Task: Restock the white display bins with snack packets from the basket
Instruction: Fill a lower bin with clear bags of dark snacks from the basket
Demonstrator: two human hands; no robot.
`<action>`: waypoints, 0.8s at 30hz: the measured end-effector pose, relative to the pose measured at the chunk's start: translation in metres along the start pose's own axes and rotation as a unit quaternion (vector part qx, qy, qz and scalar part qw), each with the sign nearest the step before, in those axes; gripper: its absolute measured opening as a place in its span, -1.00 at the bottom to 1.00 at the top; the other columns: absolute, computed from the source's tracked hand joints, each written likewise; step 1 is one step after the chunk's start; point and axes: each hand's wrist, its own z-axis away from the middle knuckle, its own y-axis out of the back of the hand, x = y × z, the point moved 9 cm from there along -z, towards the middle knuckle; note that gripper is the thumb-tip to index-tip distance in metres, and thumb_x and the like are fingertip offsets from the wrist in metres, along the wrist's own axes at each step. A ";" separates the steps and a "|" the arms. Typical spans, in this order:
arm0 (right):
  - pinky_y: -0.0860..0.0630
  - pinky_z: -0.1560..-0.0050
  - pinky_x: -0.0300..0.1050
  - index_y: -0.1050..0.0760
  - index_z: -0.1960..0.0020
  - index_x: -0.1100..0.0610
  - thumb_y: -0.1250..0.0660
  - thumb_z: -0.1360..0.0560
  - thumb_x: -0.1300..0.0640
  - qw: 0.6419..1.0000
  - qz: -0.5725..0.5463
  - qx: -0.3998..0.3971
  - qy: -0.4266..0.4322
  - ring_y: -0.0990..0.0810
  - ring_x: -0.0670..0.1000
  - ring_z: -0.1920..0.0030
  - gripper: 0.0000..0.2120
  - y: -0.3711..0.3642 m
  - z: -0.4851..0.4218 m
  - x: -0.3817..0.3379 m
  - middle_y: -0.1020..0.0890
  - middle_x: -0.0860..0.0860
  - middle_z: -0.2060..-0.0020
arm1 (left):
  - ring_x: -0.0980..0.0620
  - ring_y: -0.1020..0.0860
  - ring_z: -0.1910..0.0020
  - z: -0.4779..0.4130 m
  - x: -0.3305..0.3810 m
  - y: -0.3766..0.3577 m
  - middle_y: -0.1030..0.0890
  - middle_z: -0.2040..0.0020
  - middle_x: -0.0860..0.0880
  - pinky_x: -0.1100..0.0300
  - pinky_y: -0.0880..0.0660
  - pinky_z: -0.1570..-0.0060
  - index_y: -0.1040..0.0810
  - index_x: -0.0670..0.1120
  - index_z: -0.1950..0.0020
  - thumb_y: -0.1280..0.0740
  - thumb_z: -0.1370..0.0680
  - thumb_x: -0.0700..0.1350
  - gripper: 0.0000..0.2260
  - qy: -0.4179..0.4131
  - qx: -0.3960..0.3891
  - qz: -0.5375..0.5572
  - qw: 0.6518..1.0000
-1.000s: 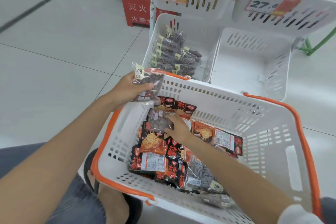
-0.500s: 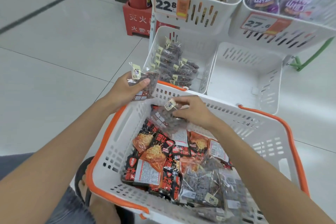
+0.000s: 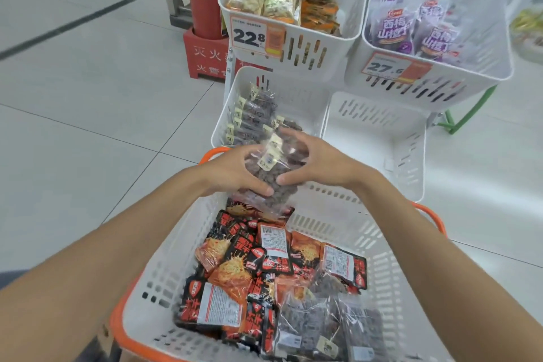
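Clear plastic packets of dark brown snack pieces (image 3: pixel 274 169), two by the cream labels showing, held together above the far rim of the white slotted plastic basket with orange trim (image 3: pixel 167 256), just short of the lower-left white slotted display bin (image 3: pixel 296 91). Left hand (image 3: pixel 233 172) grips the stack from its side, thumb curled under the lower edge. Right hand (image 3: pixel 323 164) clasps the opposite side, fingers arched over the top. Matching clear packets (image 3: pixel 252 117) already stand in rows in that bin. Red-and-black foil snack packets (image 3: pixel 258 267) and more clear ones lie loose in the basket below. Risk, as judged: the film looks slick and the stack is pinched mostly at its edges, so one packet could slide free and fall into the basket or onto the floor during the reach. Dropped in flat, they could topple the standing rows. Against half a second ago: the left hand held its packet alone at the basket's left rim while the right lifted another from the pile. Now both packets are pressed together and carried nearer the bin.
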 end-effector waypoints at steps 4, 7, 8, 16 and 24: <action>-0.30 0.31 -0.39 -0.36 0.25 -0.14 -0.55 -0.38 0.10 0.999 0.033 0.011 0.001 -0.42 -0.33 0.40 -0.65 0.029 -0.028 0.009 -0.48 -0.36 0.43 | 0.03 -0.44 -0.26 -0.038 0.028 0.012 -0.41 -0.34 0.04 0.11 -0.47 -0.18 -0.25 0.04 -0.42 -0.64 -0.28 -0.10 -0.17 -0.068 0.027 -0.105 0.992; -0.36 0.24 -0.47 -0.49 0.10 -0.09 -0.52 -0.42 0.12 0.985 0.031 0.156 0.067 -0.52 -0.38 0.26 -0.77 0.066 -0.042 0.018 -0.58 -0.31 0.30 | 0.07 -0.37 -0.34 -0.072 0.035 0.043 -0.35 -0.41 0.04 0.19 -0.38 -0.22 -0.19 0.08 -0.50 -0.63 -0.29 0.00 -0.10 -0.118 0.082 -0.112 0.983; -0.37 0.20 -0.48 -0.52 -0.01 -0.08 -0.51 -0.42 0.07 0.976 0.031 0.203 0.070 -0.54 -0.39 0.18 -0.78 0.076 -0.047 0.024 -0.60 -0.28 0.19 | 0.07 -0.34 -0.39 -0.085 0.033 0.056 -0.32 -0.46 0.04 0.18 -0.35 -0.27 -0.15 0.07 -0.54 -0.61 -0.29 0.08 -0.05 -0.122 0.100 -0.122 0.980; -0.58 0.06 -0.19 -0.56 -0.07 0.01 -0.46 -0.46 0.16 0.947 -0.112 0.296 0.046 -0.67 -0.11 0.06 -0.79 0.100 -0.081 0.087 -0.69 -0.07 0.06 | 0.04 0.07 -0.58 -0.181 -0.009 0.083 0.14 -0.61 0.08 0.03 -0.01 -0.53 0.12 0.16 -0.60 -0.42 -0.17 0.39 0.15 -0.067 -0.026 -0.259 0.963; -0.33 -0.07 -0.30 -0.40 -0.38 0.01 -0.35 -0.50 -0.08 0.901 0.193 0.384 0.049 -0.48 -0.09 -0.10 -0.51 0.102 -0.112 0.087 -0.58 -0.03 -0.12 | -0.05 0.18 -0.59 -0.228 -0.013 0.091 0.18 -0.61 -0.07 -0.04 0.12 -0.55 0.14 -0.05 -0.61 -0.23 -0.48 0.37 -0.08 -0.134 0.082 -0.445 0.882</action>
